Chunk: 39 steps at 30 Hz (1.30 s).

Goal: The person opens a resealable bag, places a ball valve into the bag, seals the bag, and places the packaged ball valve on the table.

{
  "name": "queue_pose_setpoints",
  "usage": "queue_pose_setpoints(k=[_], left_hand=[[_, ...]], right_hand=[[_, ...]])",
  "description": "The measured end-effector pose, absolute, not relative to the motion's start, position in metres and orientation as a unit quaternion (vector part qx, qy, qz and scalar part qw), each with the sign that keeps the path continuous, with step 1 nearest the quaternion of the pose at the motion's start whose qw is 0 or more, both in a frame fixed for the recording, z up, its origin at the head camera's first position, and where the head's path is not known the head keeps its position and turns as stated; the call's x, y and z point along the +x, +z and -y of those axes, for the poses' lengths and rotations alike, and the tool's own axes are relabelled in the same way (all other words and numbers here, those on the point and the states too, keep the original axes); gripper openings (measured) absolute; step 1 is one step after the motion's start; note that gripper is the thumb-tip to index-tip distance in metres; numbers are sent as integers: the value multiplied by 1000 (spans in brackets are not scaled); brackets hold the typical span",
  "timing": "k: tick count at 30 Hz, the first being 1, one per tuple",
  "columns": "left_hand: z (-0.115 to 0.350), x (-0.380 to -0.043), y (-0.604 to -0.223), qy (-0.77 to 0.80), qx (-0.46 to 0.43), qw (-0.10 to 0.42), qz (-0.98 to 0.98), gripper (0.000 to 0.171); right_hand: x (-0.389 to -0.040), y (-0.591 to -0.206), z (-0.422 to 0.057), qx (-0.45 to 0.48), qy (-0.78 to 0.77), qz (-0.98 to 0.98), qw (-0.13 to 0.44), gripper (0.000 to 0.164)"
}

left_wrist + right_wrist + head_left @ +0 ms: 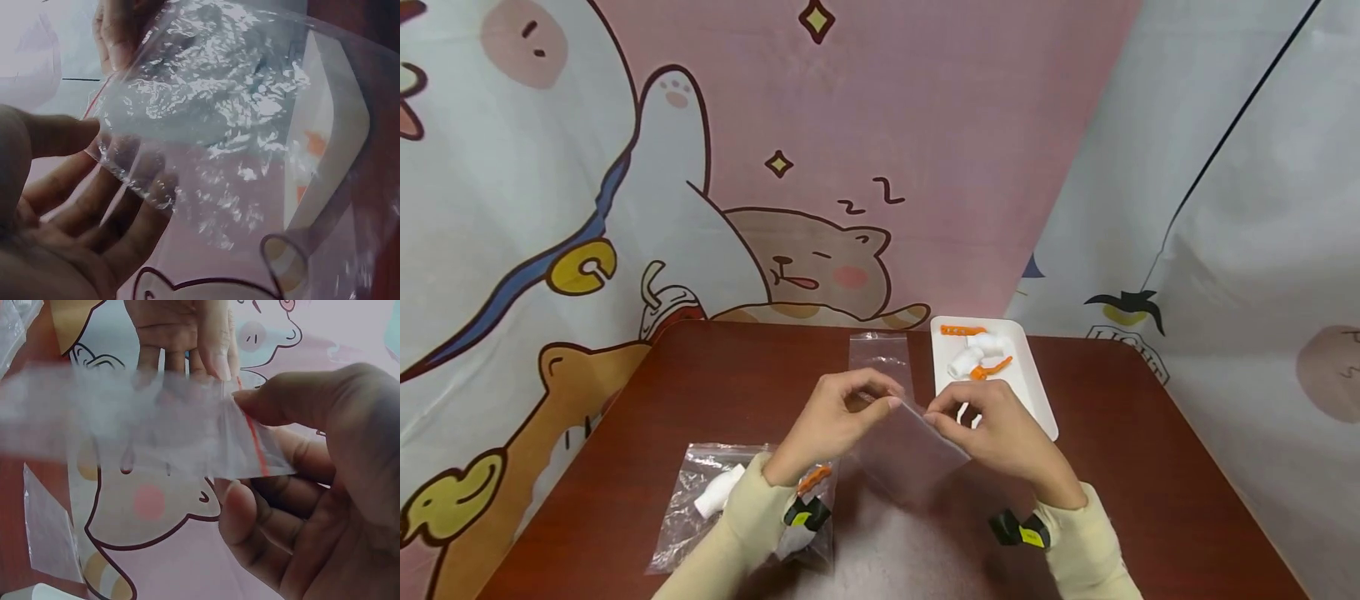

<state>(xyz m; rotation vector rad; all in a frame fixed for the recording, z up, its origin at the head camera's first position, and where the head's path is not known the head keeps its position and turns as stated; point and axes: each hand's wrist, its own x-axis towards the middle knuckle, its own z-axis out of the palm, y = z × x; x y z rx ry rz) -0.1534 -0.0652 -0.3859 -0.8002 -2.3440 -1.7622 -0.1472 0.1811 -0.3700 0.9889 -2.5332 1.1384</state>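
Between both hands hangs a clear zip-lock bag (906, 462), with a red line along its mouth in the wrist views. My left hand (835, 417) pinches one part of that top edge between thumb and fingers. Farther along the same edge, my right hand (1000, 429) pinches it with thumb and forefinger. In the left wrist view the crinkled film (206, 106) stretches away from the fingers. The right wrist view shows the red-lined strip (255, 434) by the right thumb. No contents show inside this bag; whether its mouth is parted I cannot tell.
Behind the hands, a white tray (1033, 400) holds white pipe-like pieces (988, 343) and orange pieces (962, 331). Another clear bag (880, 346) lies flat beside it. At front left, a filled zip-lock bag (681, 521) contains a white piece (718, 492) and an orange piece (814, 478).
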Motion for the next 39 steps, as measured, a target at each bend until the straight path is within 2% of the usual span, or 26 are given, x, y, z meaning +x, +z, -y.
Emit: queue_pose_setpoints(k=[5,8,11,17,20,32,36,39], left_hand=[[64,-149,-386,-562,-244,168,773,13],[60,-145,-384,-556,-232,197,774,8],[55,-138,-383,-560,-213,168,783,7],[42,-130,-384,-614,-184,41,767,20],[40,-129,-385,-656,-173,6,734,23],[46,-133,-384,-721,-155,-62,673,29],[46,-132,-383,-715,-138,-55,683,26],[46,-132,-384,-699,-126,-36,703,19]], right_hand=[[-147,-370,-178,303,404,856,110,12],[-145,-370,-175,281,422,854,117,11],[-144,-371,-170,260,450,846,115,10],[-141,-374,-158,233,509,826,70,8],[-141,-375,-153,231,521,820,49,6],[-146,-379,-152,205,580,789,-20,9],[-146,-379,-152,191,587,786,-20,9],[-145,-379,-149,191,574,796,7,7]])
